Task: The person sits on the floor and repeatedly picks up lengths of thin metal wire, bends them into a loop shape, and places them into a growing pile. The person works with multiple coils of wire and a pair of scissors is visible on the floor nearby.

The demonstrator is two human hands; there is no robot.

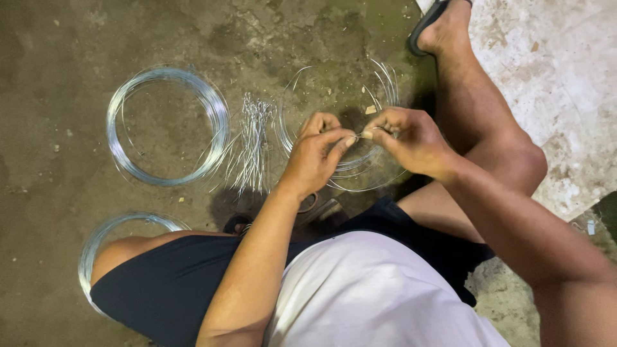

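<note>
Both hands, left hand (315, 151) and right hand (411, 138), pinched together on thin wire (360, 135) above the loose coil (347, 173) at floor centre. Risk: springy end slips, jabs fingertip; cut pieces (252, 141) at 9 o'clock could tangle.

white shirt (379, 295) | dark shorts (173, 283) | dark sandal (425, 26), possibly rubber | bare arms

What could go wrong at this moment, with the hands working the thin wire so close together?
1. The left hand and right hand pinch thin wire bare, so a sharp end might prick a finger.
2. The loose wire coil under the hands looks springy; it may tangle or flick up.
3. The bundle of cut wire pieces lies on the concrete floor near the sandalled foot; stepping on it might hurt.
</note>
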